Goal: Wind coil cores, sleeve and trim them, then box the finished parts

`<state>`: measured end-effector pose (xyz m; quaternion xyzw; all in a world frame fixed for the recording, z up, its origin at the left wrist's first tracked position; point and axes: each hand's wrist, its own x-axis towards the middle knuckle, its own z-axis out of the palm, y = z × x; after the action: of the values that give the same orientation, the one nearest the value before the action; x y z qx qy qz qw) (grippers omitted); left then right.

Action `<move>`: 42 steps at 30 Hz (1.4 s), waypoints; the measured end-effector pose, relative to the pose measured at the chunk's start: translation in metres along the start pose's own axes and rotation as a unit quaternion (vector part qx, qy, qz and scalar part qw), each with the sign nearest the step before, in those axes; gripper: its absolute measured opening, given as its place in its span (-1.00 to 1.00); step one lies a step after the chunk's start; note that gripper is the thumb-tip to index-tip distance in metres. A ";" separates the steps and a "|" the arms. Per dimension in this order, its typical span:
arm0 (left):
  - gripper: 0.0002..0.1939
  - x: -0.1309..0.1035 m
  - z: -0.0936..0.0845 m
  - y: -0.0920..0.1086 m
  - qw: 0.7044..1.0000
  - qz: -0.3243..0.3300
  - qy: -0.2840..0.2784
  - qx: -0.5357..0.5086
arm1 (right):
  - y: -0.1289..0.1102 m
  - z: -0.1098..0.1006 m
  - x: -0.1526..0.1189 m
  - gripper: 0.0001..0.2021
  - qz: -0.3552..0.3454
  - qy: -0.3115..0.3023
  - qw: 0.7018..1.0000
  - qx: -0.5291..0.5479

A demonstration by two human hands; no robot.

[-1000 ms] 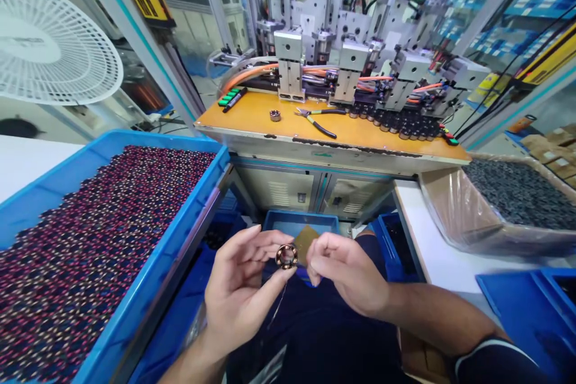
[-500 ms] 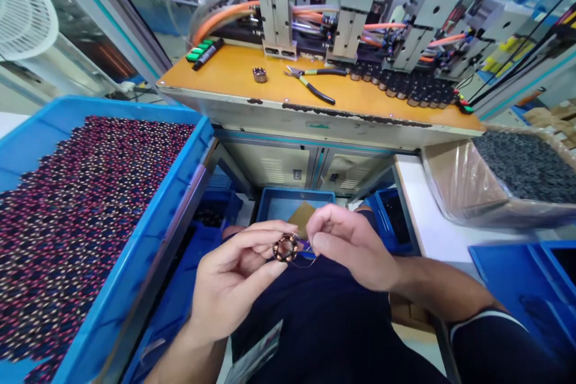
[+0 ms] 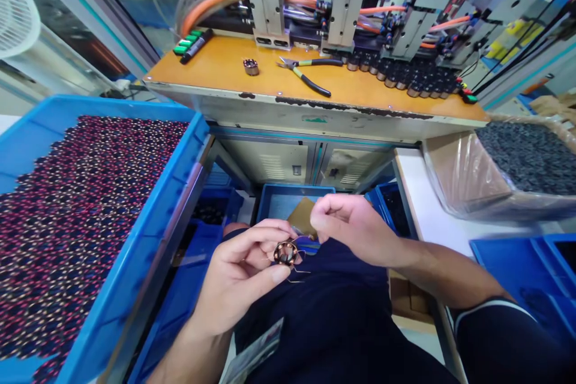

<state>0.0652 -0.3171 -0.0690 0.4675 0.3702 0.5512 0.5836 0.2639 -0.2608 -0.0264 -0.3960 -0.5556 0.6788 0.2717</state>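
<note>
My left hand point(image 3: 243, 276) holds a small ring-shaped motor stator point(image 3: 285, 253) between thumb and fingers, its open centre facing up at me. Copper windings circle the ring, and several thin loose wires stick out from it, some towards the lower right. Just to the right, my right hand point(image 3: 353, 227) is closed in a pinch. One thin wire point(image 3: 302, 237) runs from the stator up to its fingertips; the exact grip on it is partly hidden.
A blue crate point(image 3: 203, 126) full of stators stands left. On the orange bench point(image 3: 207, 75) lie pliers point(image 3: 308, 75), markers point(image 3: 193, 45), a single stator point(image 3: 251, 67) and rows of dark-topped parts point(image 3: 405, 79), before machine heads point(image 3: 265, 6). A plastic-lined box point(image 3: 463, 177) of dark parts sits right.
My right hand has drawn slightly up and away from the stator. The loose wires now spread differently, some pointing lower right. My left hand keeps its hold; the view has shifted slightly.
</note>
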 end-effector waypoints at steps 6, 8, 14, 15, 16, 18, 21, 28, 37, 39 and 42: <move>-0.76 0.001 0.001 -0.001 1.000 -0.001 -0.008 0.016 | 0.003 0.007 -0.009 -0.80 0.007 -0.067 0.998 0.017; -0.74 -0.001 0.001 0.000 1.000 -0.006 -0.016 0.001 | 0.003 0.002 -0.011 -0.82 0.010 -0.065 0.998 -0.007; -0.74 0.000 0.003 0.009 0.996 -0.063 -0.049 -0.037 | -0.017 -0.020 -0.005 -0.86 -0.141 -0.063 0.977 -0.147; -0.73 0.000 0.005 0.010 0.994 -0.079 -0.066 -0.048 | -0.022 -0.020 -0.001 -0.84 -0.178 -0.087 0.966 -0.169; -0.71 0.001 0.006 0.011 0.990 -0.095 -0.085 -0.062 | -0.027 -0.019 0.004 -0.82 -0.203 -0.121 0.954 -0.186; -0.68 0.001 0.008 0.012 0.982 -0.122 -0.120 -0.085 | -0.031 -0.015 0.014 -0.86 -0.222 -0.198 0.933 -0.204; -0.68 -0.001 0.010 0.013 0.977 -0.133 -0.145 -0.085 | -0.029 -0.008 0.025 -0.92 -0.235 -0.254 0.915 -0.207; -0.67 -0.009 0.005 0.014 0.995 -0.052 -0.065 -0.053 | -0.025 0.003 0.013 -0.86 -0.213 -0.114 0.946 -0.216; -0.75 -0.009 0.001 0.009 0.999 0.007 -0.033 0.008 | -0.043 0.003 -0.006 -0.88 -0.031 -0.107 0.968 -0.224; -0.74 -0.009 0.002 0.010 0.999 0.002 -0.037 0.014 | -0.046 0.004 -0.005 -0.92 -0.038 -0.119 0.956 -0.263; -0.75 -0.010 0.002 0.009 0.999 -0.001 -0.043 0.010 | -0.048 0.006 -0.005 -0.90 -0.064 -0.131 0.946 -0.288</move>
<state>0.0628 -0.3273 -0.0603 0.4962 0.3505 0.5263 0.5949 0.2582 -0.2565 0.0215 -0.3283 -0.7825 0.5167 0.1135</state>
